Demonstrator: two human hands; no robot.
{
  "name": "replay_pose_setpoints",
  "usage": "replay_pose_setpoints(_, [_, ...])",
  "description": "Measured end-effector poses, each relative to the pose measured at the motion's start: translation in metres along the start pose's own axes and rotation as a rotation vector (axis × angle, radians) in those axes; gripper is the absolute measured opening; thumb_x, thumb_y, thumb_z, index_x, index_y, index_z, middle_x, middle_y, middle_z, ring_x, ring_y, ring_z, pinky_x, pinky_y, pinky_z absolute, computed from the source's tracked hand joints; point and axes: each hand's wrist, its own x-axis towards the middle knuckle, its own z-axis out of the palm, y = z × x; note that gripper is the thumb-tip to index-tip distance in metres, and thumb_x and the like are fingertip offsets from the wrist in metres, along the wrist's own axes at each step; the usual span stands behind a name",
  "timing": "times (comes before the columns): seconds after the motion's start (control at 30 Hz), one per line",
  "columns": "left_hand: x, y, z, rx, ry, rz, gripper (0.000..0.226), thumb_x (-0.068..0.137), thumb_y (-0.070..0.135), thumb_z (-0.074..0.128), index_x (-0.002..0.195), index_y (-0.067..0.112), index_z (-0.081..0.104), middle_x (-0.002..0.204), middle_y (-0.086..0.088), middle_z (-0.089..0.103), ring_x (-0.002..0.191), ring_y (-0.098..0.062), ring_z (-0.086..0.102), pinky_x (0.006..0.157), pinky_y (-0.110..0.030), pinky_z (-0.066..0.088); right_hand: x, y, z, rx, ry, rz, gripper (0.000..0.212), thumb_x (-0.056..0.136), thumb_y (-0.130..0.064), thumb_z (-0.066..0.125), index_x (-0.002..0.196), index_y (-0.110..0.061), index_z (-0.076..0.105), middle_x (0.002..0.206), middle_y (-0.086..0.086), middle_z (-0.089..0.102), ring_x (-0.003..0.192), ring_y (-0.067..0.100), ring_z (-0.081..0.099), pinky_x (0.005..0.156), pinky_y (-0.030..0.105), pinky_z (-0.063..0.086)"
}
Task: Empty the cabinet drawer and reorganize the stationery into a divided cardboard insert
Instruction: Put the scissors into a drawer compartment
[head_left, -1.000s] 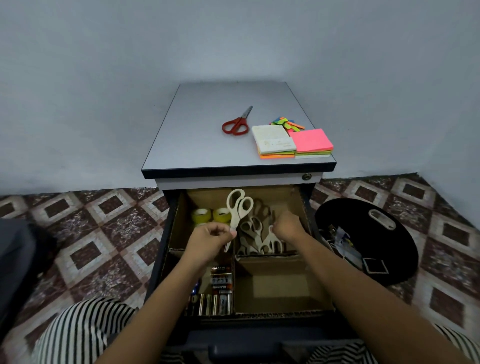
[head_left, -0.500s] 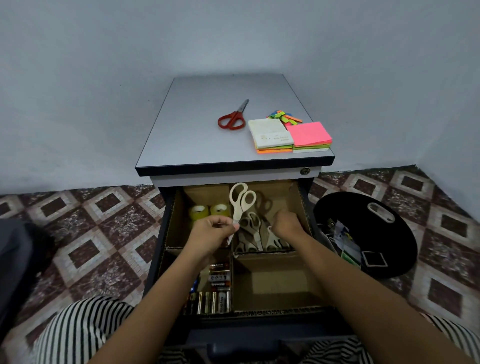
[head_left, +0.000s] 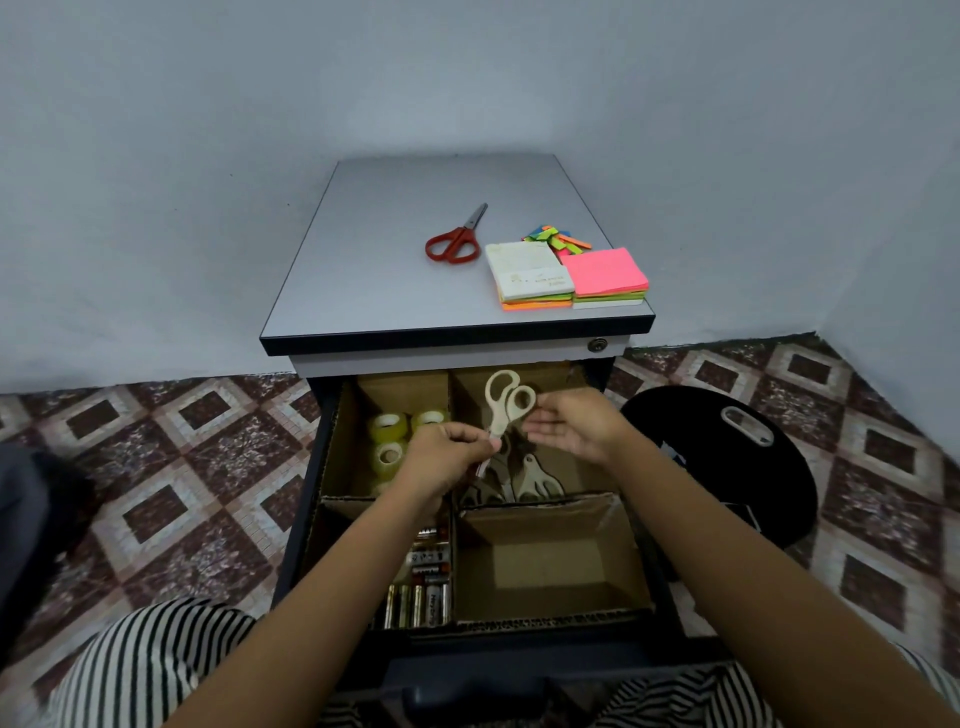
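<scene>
The right hand (head_left: 571, 428) has risen from the scissors pile (head_left: 519, 486) in the insert (head_left: 545, 617), fingers loose beside the cream scissors (head_left: 503, 402) that the left hand (head_left: 447, 457) pinches. Sorting scissors; next they likely need laying flat on that pile.

Grey cabinet top (head_left: 389, 280) with red-handled scissors (head_left: 453, 241), two sticky-note stacks (head_left: 535, 270) and coloured page flags (head_left: 558, 238).

The insert (head_left: 540, 506) holds tape rolls (head_left: 389, 428) back-left, scissors (head_left: 537, 480) back-right, batteries (head_left: 426, 603) front-left; notepads (head_left: 566, 278) lie on the cabinet top (head_left: 395, 291).
</scene>
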Motion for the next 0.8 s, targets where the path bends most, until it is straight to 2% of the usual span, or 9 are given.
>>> replay_pose_setpoints(0.1, [0.005,0.005,0.014,0.0,-0.022,0.01,0.007,0.081,0.01,0.07,0.086,0.006,0.067,0.08,-0.007,0.067,0.07,-0.016,0.06,0.063,-0.027,0.051,-0.009,-0.012,-0.005,0.086,-0.026,-0.018,0.014,0.098,-0.007,0.044,0.103,0.0,0.055,0.094,0.016,0.062,0.095,0.029,0.06,0.085,0.037,0.05])
replay_pose_setpoints(0.23, [0.012,0.009,0.035,0.062,-0.08,-0.026,0.007,0.082,0.009,0.069,0.085,0.003,0.066,0.073,-0.01,0.064,0.057,-0.015,0.057,0.055,-0.023,0.048,-0.004,-0.014,-0.013,-0.115,0.067,-0.138,0.017,0.093,0.0,0.051,0.11,0.002,0.056,0.084,0.012,0.063,0.071,0.019,0.062,0.065,0.025,0.056])
replay_pose_setpoints(0.33, [0.019,0.007,0.047,0.091,-0.119,-0.072,0.013,0.086,0.008,0.065,0.09,-0.004,0.066,0.07,-0.011,0.062,0.054,-0.013,0.057,0.05,-0.018,0.049,0.003,-0.014,-0.017,-0.352,0.155,-0.186,0.01,0.091,0.004,0.052,0.096,-0.001,0.06,0.098,0.021,0.064,0.072,0.019,0.063,0.057,0.023,0.055])
replay_pose_setpoints(0.43, [0.033,0.004,0.053,0.08,-0.052,-0.028,0.008,0.087,0.015,0.065,0.084,0.008,0.063,0.081,-0.011,0.065,0.072,-0.017,0.063,0.063,-0.025,0.054,0.011,-0.014,-0.019,-0.619,0.245,-0.229,0.01,0.089,0.003,0.054,0.091,0.002,0.064,0.097,0.019,0.063,0.072,0.023,0.065,0.061,0.029,0.058])
replay_pose_setpoints(0.53, [0.052,0.0,0.055,-0.02,0.034,-0.036,0.01,0.089,0.012,0.062,0.079,0.014,0.059,0.084,-0.009,0.066,0.074,-0.018,0.063,0.075,-0.033,0.055,0.01,-0.013,-0.016,-0.816,0.253,-0.25,0.018,0.087,0.006,0.054,0.097,0.019,0.063,0.093,0.031,0.065,0.072,0.034,0.067,0.07,0.044,0.058])
replay_pose_setpoints(0.6, [0.063,-0.003,0.057,-0.054,0.05,-0.063,0.011,0.09,0.009,0.06,0.079,0.01,0.059,0.088,-0.014,0.067,0.073,-0.019,0.063,0.078,-0.036,0.056,0.01,-0.012,-0.014,-0.951,0.246,-0.251,0.019,0.087,0.004,0.053,0.08,0.02,0.061,0.082,0.031,0.064,0.073,0.037,0.066,0.068,0.045,0.057])
replay_pose_setpoints(0.67, [0.07,-0.007,0.059,-0.072,0.056,-0.095,0.013,0.09,0.006,0.06,0.076,0.006,0.059,0.088,-0.016,0.066,0.071,-0.02,0.063,0.073,-0.033,0.057,0.011,-0.01,-0.013,-1.078,0.272,-0.255,0.033,0.089,-0.002,0.05,0.057,0.003,0.047,0.06,0.014,0.052,0.055,0.025,0.053,0.044,0.031,0.042])
replay_pose_setpoints(0.73, [0.074,-0.011,0.062,-0.114,0.063,-0.135,0.011,0.089,0.003,0.06,0.078,0.002,0.058,0.085,-0.015,0.065,0.07,-0.02,0.063,0.068,-0.03,0.056,0.014,-0.01,-0.013,-1.147,0.266,-0.247,0.039,0.092,-0.006,0.048,0.054,-0.006,0.039,0.056,0.005,0.041,0.049,0.016,0.039,0.04,0.024,0.028])
replay_pose_setpoints(0.8, [0.077,-0.013,0.064,-0.158,0.06,-0.165,0.004,0.088,0.002,0.061,0.09,0.0,0.058,0.085,-0.015,0.064,0.069,-0.021,0.064,0.069,-0.031,0.056,0.015,-0.01,-0.015,-1.186,0.251,-0.221,0.035,0.092,-0.005,0.047,0.057,-0.005,0.042,0.058,0.005,0.041,0.049,0.015,0.038,0.039,0.022,0.027])
